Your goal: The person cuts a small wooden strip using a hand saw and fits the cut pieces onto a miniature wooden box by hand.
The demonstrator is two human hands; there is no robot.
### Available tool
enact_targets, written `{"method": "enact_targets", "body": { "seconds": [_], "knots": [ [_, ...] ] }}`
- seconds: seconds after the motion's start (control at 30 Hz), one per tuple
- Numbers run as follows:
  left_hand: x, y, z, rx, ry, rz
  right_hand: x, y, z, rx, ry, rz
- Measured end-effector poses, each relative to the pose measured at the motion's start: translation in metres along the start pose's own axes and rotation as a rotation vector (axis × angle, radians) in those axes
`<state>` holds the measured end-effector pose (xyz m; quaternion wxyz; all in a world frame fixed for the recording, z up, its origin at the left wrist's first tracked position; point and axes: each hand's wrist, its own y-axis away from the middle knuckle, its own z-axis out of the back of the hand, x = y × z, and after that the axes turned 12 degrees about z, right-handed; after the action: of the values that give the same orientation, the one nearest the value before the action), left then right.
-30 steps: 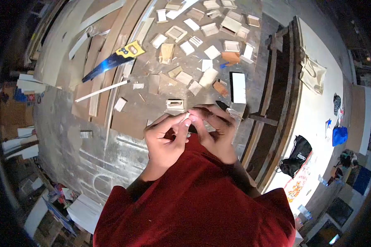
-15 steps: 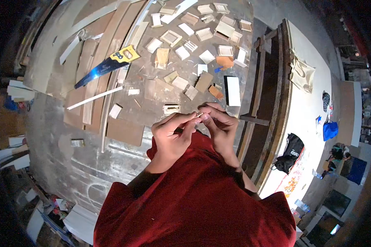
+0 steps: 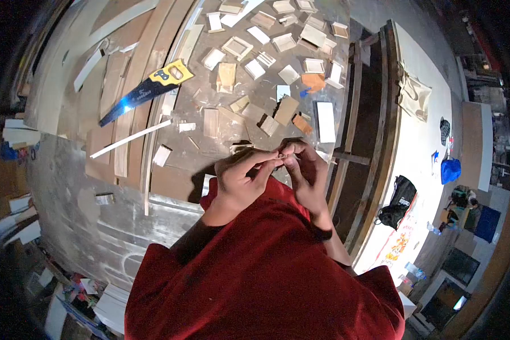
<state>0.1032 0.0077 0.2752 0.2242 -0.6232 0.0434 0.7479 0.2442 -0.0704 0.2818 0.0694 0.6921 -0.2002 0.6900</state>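
Observation:
My left hand (image 3: 242, 177) and my right hand (image 3: 306, 177) meet in front of my chest, fingertips nearly touching. Both are closed in a pinch on a small pale piece (image 3: 282, 157). Fingers cover most of it, so I cannot tell what kind of thing it is. Beyond them, on the worktable, lie a small wooden block (image 3: 268, 124), a brown board piece (image 3: 286, 110) and a white rectangular piece (image 3: 325, 122). A small wooden frame behind my left hand is partly hidden.
A handsaw (image 3: 147, 90) with a yellow handle lies on long boards at the left. Several small wooden trays and frames, one being a pale frame (image 3: 237, 49), cover the far worktable. On the right, a white table (image 3: 430, 136) holds a cloth bag (image 3: 415, 97) and a black drawstring bag (image 3: 398, 203).
Both hands have shifted slightly right, still pinching the small piece together. The view has moved a little, and my left hand now covers more of the small frame behind it.

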Motion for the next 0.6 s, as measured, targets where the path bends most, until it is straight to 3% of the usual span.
{"method": "enact_targets", "body": {
  "seconds": [0.13, 0.2, 0.3, 0.4, 0.6],
  "knots": [
    [0.003, 0.002, 0.000, 0.024, 0.016, 0.054, -0.006, 0.002, 0.004, -0.049, -0.054, -0.014],
    [0.006, 0.003, 0.001, 0.005, -0.029, -0.046, -0.005, 0.002, 0.006, -0.074, -0.077, -0.048],
    [0.003, 0.007, 0.004, -0.009, -0.076, -0.068, 0.003, -0.003, 0.013, -0.059, 0.016, 0.044],
    [-0.003, 0.010, 0.002, -0.003, -0.099, -0.120, 0.012, -0.005, 0.022, 0.139, 0.373, 0.287],
    [-0.014, 0.022, -0.005, 0.031, -0.111, -0.088, 0.020, 0.005, 0.037, 0.214, 0.467, 0.398]
  ]
}}
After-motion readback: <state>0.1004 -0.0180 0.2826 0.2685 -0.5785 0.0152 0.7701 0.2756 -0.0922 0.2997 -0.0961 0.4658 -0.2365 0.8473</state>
